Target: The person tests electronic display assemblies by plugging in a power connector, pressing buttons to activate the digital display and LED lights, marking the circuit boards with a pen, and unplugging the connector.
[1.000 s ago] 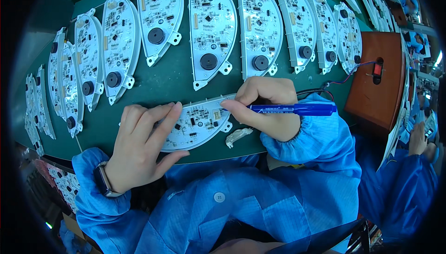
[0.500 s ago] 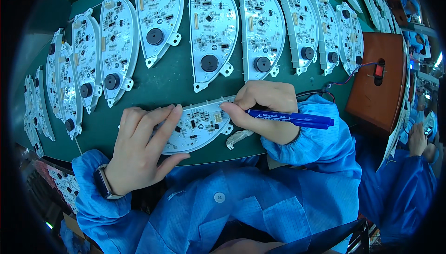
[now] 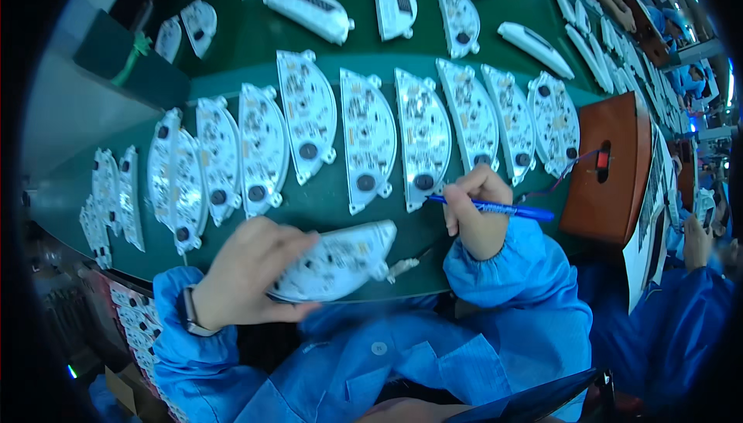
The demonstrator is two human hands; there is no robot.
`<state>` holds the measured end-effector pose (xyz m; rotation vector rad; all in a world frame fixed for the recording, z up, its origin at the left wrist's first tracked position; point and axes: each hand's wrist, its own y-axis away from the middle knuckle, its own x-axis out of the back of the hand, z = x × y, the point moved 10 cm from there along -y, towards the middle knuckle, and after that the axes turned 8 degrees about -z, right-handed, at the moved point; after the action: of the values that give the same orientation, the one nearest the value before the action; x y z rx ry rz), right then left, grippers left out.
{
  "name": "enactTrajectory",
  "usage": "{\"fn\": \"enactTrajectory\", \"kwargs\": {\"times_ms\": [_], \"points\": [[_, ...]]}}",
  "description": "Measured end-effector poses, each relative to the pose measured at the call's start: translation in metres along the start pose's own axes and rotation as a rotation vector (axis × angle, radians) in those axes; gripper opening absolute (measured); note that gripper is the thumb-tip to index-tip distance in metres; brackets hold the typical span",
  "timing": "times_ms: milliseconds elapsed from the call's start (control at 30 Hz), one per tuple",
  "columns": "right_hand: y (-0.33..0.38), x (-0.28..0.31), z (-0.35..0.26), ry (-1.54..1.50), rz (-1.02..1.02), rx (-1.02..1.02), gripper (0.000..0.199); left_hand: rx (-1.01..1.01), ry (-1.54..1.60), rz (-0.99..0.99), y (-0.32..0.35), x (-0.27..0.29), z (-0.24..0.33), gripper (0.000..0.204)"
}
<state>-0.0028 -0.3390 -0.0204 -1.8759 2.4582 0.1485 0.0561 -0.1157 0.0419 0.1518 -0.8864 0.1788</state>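
Observation:
My left hand [image 3: 251, 272] is closed on the left end of a white half-moon circuit board [image 3: 344, 260], fingers over its top and thumb by its lower edge. The board is slightly blurred and tilted. In my right hand [image 3: 481, 214] is a blue marker pen [image 3: 515, 210], its tip pointing left, apart from the held board and close to the lower end of a standing row board [image 3: 423, 140]. A small crumpled whitish scrap [image 3: 402, 270] lies right of the held board.
Several similar boards with round black parts [image 3: 368, 140] stand in an arc across the green table [image 3: 329, 206]. Right of them is a brown box [image 3: 615, 198] with a red switch and wires. Beyond, white housings [image 3: 309, 14] lie on another green surface. A co-worker's hand [image 3: 698, 241] shows far right.
The view has shifted, showing more of the far surface. My right hand with the marker has lifted away from the board. My left hand has taken hold of the board, which is now tilted.

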Motion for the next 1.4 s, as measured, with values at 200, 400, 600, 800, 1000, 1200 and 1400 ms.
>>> {"fn": "enactTrajectory", "kwargs": {"times_ms": [200, 400, 600, 800, 1000, 1200, 1400], "points": [[0.002, -0.007, -0.001, -0.017, -0.027, -0.043, 0.015, 0.565, -0.293, 0.558, -0.014, 0.138, -0.108, 0.050], [-0.004, -0.008, 0.003, -0.065, -0.049, -0.056, 0.016, 1.010, -0.555, 0.366, -0.070, 0.172, -0.263, 0.058], [-0.004, -0.009, 0.008, -0.113, -0.118, -0.081, 0.014, 0.464, -0.770, 0.286, -0.149, 0.140, -0.243, 0.058], [-0.002, -0.038, -0.006, 0.072, -0.419, 0.023, 0.016, 0.261, -0.656, 0.256, -0.170, 0.139, -0.222, 0.044], [0.017, -0.073, -0.017, 0.486, -0.803, 0.319, 0.027, 0.129, -0.336, 0.537, -0.130, 0.176, -0.166, 0.025], [0.047, -0.094, 0.000, 0.824, -0.994, 0.478, 0.027, 0.200, -0.004, 0.338, -0.062, 0.128, -0.094, 0.022], [0.048, -0.084, -0.039, 0.579, -1.058, 0.312, 0.024, 0.221, 0.146, -0.032, 0.000, 0.000, -0.045, 0.022]]}}
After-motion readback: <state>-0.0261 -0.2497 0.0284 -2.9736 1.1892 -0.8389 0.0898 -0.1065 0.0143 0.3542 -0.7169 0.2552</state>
